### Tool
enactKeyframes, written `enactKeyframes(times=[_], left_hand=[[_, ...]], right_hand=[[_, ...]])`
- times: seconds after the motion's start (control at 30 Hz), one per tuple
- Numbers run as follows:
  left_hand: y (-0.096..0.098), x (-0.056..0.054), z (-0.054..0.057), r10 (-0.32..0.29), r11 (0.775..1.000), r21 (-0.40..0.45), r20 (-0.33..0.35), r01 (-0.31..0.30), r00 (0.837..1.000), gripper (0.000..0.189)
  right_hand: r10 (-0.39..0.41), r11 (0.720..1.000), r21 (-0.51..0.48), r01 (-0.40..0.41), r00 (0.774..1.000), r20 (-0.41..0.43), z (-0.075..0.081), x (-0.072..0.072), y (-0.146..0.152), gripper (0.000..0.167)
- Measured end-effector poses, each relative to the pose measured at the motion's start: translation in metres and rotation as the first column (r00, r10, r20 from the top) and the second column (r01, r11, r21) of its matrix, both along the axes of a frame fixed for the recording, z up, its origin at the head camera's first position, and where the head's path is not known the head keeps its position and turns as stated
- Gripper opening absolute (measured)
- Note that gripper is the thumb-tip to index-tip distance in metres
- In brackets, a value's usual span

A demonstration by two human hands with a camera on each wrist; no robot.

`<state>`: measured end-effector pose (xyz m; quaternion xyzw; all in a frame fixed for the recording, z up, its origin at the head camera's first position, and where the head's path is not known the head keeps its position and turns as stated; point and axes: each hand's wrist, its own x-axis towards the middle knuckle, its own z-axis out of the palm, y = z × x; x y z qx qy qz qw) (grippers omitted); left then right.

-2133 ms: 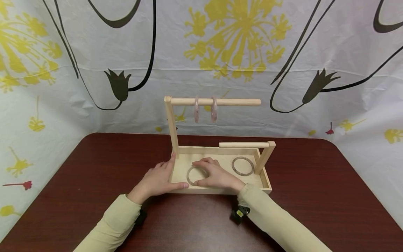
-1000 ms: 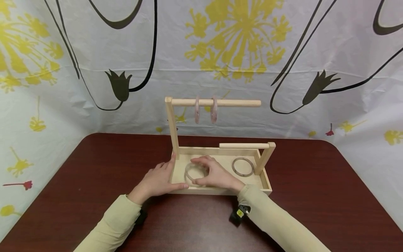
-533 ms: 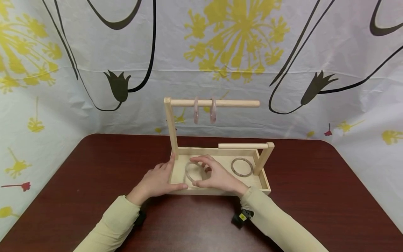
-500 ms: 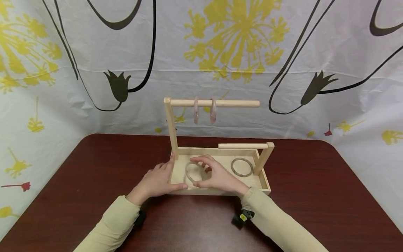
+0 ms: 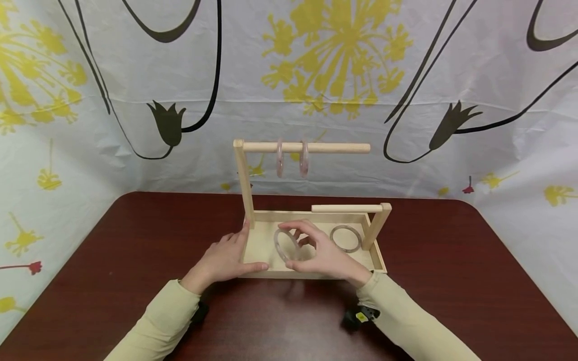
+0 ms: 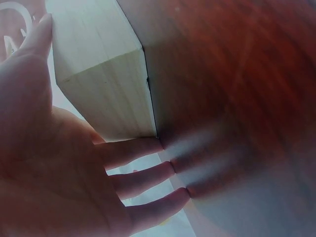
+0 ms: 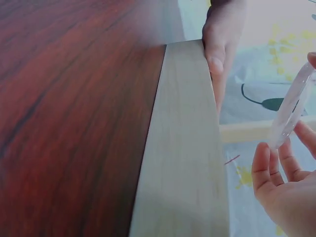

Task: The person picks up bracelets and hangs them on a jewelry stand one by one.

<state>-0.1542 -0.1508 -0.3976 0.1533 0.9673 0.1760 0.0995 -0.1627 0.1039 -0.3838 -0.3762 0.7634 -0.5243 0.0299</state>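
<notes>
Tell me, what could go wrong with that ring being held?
The ring, pinched at its edge by the right hand, could slip and drop into the tray. The right hand might bump the nearby lower bar. Without the left hand against the tray, a knock might shift it.

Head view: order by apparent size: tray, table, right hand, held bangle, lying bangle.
1. Table
2. Tray
3. Right hand
4. Held bangle and lying bangle: too alike to rank, since the held one is tilted.
</notes>
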Motion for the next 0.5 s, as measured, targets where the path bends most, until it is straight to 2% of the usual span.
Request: enactKeyframes(times=[0.5], left_hand=[[0.000,0.001,0.002,-0.004,1.000,-0.001,0.005,0.004,1.000,0.113]], right_hand=[[0.047,0.998,-0.035,-0.048,0.999,-0.026,0.021,0.004,0.022,0.068]])
